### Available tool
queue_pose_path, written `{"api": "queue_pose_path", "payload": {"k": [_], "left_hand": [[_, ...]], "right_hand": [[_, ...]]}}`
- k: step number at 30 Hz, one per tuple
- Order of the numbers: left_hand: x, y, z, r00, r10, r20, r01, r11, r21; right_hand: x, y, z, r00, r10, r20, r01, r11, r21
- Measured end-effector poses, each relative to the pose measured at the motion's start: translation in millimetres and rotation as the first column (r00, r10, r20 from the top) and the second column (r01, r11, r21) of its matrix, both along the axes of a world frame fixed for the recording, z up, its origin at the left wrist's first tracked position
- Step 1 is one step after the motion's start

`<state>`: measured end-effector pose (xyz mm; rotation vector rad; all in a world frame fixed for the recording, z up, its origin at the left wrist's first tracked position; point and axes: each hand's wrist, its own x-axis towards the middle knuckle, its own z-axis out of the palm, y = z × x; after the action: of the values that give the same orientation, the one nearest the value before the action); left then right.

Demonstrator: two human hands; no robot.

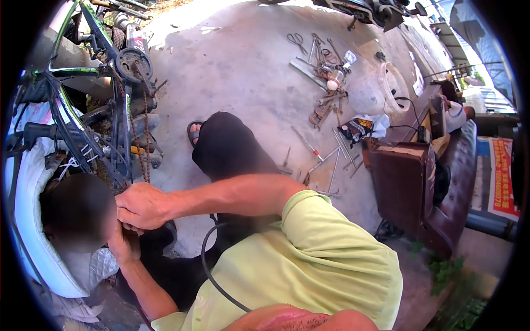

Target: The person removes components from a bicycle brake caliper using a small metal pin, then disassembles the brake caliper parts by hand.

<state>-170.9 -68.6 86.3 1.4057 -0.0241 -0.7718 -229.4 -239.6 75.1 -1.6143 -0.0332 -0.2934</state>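
My right hand (142, 206) reaches across to the left, its fingers curled into a fist; what it grips, if anything, is hidden. Just below it and touching it is my left hand (123, 240), with its fingers hidden behind the right hand and a blur. A dark, round, blurred patch (77, 214) lies right beside both hands, and what it covers cannot be made out. Above the hands stands a black-and-green bicycle frame (91, 124) with a chainring (134, 65) and a rusty chain (146, 135) hanging down. A white-and-light-blue padded cover (33, 220) curves around the blurred patch.
Wrenches and other loose tools (326, 105), scissors (295, 39) and T-handled wrenches (331, 165) lie on the concrete floor. Beyond them are a whitish bucket (375, 91) on its side and a worn maroon sofa (406, 187). Part of a motorbike (370, 10) shows at the top.
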Motion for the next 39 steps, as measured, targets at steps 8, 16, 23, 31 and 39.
{"api": "queue_pose_path", "payload": {"k": [8, 16, 23, 31, 39], "left_hand": [[-3, 27, -10, 0.972, -0.227, -0.055, 0.215, 0.962, -0.168], [-16, 9, 0, 0.979, -0.197, -0.045, 0.186, 0.966, -0.177], [-14, -2, -2, 0.996, -0.090, -0.010, 0.089, 0.995, -0.050], [-4, 3, -5, 0.998, -0.065, 0.013, 0.066, 0.994, -0.086], [18, 11, 14, 0.983, -0.087, 0.161, 0.129, 0.953, -0.273]], "right_hand": [[-14, -7, -5, 0.982, 0.126, 0.143, -0.068, 0.932, -0.357], [-22, -8, -8, 0.983, 0.139, 0.121, -0.135, 0.990, -0.044], [-15, -11, -9, 0.994, 0.103, 0.030, -0.105, 0.993, 0.056], [-10, -15, -3, 0.992, 0.101, 0.073, -0.090, 0.985, -0.147], [11, -40, 2, 0.972, 0.102, -0.211, 0.008, 0.886, 0.463]]}}
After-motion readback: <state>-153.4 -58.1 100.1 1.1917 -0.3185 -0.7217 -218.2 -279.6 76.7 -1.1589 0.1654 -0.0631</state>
